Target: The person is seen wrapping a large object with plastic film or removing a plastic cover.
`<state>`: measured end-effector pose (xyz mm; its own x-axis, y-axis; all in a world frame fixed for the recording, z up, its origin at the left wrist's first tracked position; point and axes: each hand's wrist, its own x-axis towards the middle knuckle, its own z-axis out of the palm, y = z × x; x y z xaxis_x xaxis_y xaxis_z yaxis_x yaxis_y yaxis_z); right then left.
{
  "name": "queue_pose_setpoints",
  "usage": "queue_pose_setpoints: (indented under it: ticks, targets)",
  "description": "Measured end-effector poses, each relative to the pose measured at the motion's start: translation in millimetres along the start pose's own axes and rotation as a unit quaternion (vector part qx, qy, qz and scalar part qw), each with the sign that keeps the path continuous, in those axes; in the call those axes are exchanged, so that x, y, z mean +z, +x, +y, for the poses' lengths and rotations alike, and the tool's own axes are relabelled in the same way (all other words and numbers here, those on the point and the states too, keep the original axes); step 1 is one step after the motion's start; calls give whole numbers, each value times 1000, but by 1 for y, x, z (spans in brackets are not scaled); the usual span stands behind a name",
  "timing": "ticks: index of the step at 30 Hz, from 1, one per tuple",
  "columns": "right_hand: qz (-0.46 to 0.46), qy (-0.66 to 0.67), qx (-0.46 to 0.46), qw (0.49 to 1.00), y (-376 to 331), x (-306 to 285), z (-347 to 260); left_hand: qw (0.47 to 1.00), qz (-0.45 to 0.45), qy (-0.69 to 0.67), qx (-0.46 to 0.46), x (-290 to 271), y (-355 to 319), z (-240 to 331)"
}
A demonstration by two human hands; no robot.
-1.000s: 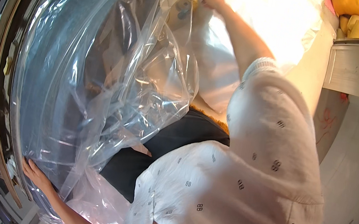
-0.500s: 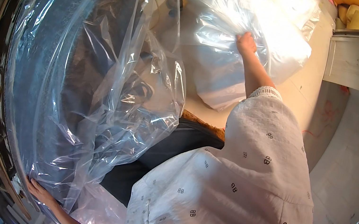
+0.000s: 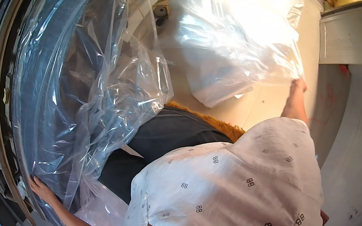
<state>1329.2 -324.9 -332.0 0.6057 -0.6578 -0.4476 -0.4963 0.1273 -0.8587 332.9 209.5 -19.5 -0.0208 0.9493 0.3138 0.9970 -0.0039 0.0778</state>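
Observation:
A large heap of clear plastic film (image 3: pixel 233 35) lies on the pale work table ahead of me, bright under the light. At its right side my right hand (image 3: pixel 298 87) is closed on a drawn-out edge of this film, which stretches taut from the heap to my fingers. Another sheet of clear plastic (image 3: pixel 47 104), long and crinkled, spreads over the left side and hangs down near my lap. My left hand (image 3: pixel 40 190) rests on the near end of that sheet by the rail, fingers stretched out and holding nothing.
A long rail-like frame (image 3: pixel 0 81) with wooden and metal strips curves along the left. The pale table (image 3: pixel 259 110) lies ahead, with a white cabinet (image 3: pixel 356 37) at the far right. Dark trousers (image 3: pixel 177 134) cover my legs on a brown furry seat (image 3: pixel 218 122).
My right hand has moved right and toward me, from the middle of the film heap to its right side, pulling a film edge out. My left hand stays by the rail.

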Motion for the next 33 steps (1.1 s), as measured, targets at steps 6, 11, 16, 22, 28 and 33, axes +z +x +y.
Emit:
queue_pose_setpoints:
  ticks: [6, 11, 16, 22, 28, 33]
  targets:
    - [24, -133, -410, 902, -65, -11, -56, 998, 35, 30, 48, -4, 14, -1]
    - [-530, -165, -486, 675, -326, 76, -4, 993, -81, 80, -29, -8, 47, -54]
    - [-811, -56, -332, 479, -553, 4, -31, 906, -10, -353, 233, -61, -27, 274]
    - [-855, 14, -458, 242, -636, -55, -81, 730, -291, -599, 150, -54, -124, 441]
    - [-622, -47, -756, 196, -573, 2, -97, 733, -295, -587, 176, -99, -118, 433]
    - [-496, -29, -685, 533, -504, 87, -171, 693, -325, -627, 146, -112, -98, 403]
